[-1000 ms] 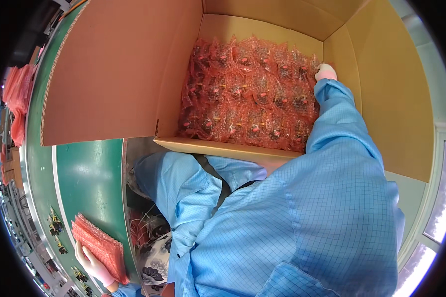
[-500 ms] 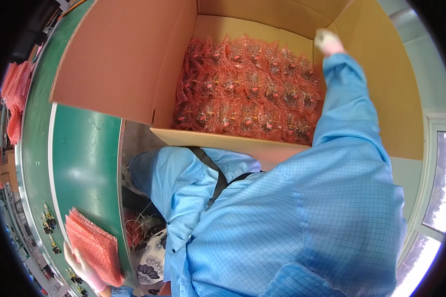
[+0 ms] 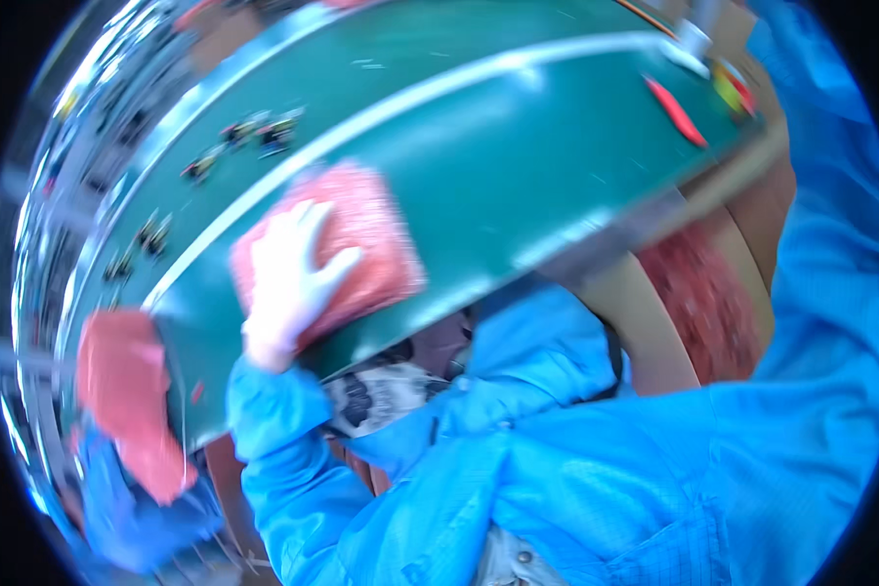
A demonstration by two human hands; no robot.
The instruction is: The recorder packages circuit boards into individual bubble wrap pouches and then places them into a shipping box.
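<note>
Left hand (image 3: pixel 288 283): white-gloved, fingers spread, pressed flat on top of a pink bag stack (image 3: pixel 337 249); grip open, palm down, not closed around it.
Pink bag stack: lying on the green bench (image 3: pixel 518 156), close to its near edge, blurred by motion.
Right hand: out of view; only the blue sleeve (image 3: pixel 820 293) showing along the right side.
Cardboard box (image 3: pixel 654 332): below the bench edge at right, reddish bagged parts (image 3: pixel 703 303) inside.
Second pink stack (image 3: pixel 127 391): at lower left, well apart from the hand.
Far bench: small dark parts (image 3: pixel 254 132) in a row; red item (image 3: pixel 676 109) near the top right.
</note>
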